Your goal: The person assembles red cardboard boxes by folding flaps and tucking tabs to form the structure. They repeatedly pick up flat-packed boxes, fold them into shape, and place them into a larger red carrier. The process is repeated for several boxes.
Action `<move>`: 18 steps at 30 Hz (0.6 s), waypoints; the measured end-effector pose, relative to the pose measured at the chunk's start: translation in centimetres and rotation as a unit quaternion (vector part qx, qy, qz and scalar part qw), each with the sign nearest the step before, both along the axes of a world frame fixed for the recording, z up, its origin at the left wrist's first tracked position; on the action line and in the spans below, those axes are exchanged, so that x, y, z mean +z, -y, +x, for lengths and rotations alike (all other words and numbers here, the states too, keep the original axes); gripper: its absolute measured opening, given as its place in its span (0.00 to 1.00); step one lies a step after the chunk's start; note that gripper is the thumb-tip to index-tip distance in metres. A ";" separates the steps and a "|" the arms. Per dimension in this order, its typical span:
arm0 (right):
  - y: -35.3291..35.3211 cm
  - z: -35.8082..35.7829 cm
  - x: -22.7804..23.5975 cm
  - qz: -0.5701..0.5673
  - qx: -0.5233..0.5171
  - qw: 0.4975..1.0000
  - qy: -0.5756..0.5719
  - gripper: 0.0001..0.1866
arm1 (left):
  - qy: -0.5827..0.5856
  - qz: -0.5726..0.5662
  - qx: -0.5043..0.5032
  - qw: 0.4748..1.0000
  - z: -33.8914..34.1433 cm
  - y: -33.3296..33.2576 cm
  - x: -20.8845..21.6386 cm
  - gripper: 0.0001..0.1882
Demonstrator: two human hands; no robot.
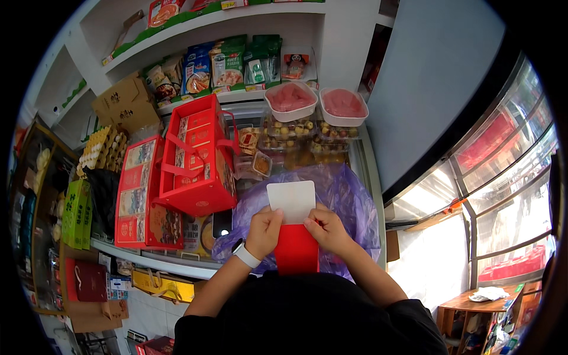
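A red paper envelope (297, 251) is held upright close to my body, its rounded white flap (291, 200) unfolded upward. My left hand (263, 232) pinches its left side where the red meets the white, and a watch with a pale strap (245, 255) is on that wrist. On the opposite side, my right hand (327, 229) grips the envelope between thumb and curled fingers. Whatever the envelope may contain is hidden. Beneath and beyond both hands spreads a crumpled purple plastic bag (349, 204). Left of my left hand lies a dark phone (222, 222).
Red gift boxes (204, 192) stand to the left on the glass-topped case. Two white tubs (291, 113) of pink contents sit on clear fruit packs (289, 131). Behind are shelves with packaged food (228, 66); egg trays (102, 151) are far left, a grey panel (423, 89) right.
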State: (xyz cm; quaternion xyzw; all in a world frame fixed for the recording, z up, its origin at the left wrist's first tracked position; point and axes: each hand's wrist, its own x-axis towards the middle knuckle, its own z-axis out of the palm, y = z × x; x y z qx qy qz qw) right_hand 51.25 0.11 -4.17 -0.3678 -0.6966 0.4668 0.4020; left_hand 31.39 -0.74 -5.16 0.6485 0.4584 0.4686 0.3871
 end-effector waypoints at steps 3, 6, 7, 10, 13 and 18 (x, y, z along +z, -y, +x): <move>0.3 -1.5 1.4 -0.060 -0.048 0.971 -0.226 0.18 | 0.030 -0.002 0.019 0.999 0.4 0.1 2.2 0.16; -2.3 -1.6 2.9 -0.093 -0.047 0.964 -0.246 0.29 | 0.007 -0.007 0.002 1.000 0.8 -0.1 1.6 0.22; -3.2 -1.0 3.2 -0.133 0.000 0.975 -0.177 0.31 | -0.003 -0.007 -0.003 1.000 0.8 0.0 1.4 0.21; -3.3 -0.5 2.4 -0.171 0.019 0.980 -0.103 0.32 | -0.035 -0.015 -0.019 0.999 0.5 -0.2 1.3 0.18; -3.2 -0.5 0.6 -0.119 -0.023 0.988 -0.091 0.27 | 0.000 -0.011 -0.018 1.000 0.8 -0.2 0.7 0.15; -3.6 -0.1 -0.2 -0.240 0.025 0.968 -0.064 0.17 | 0.129 -0.064 -0.066 0.987 0.8 -0.7 -0.9 0.23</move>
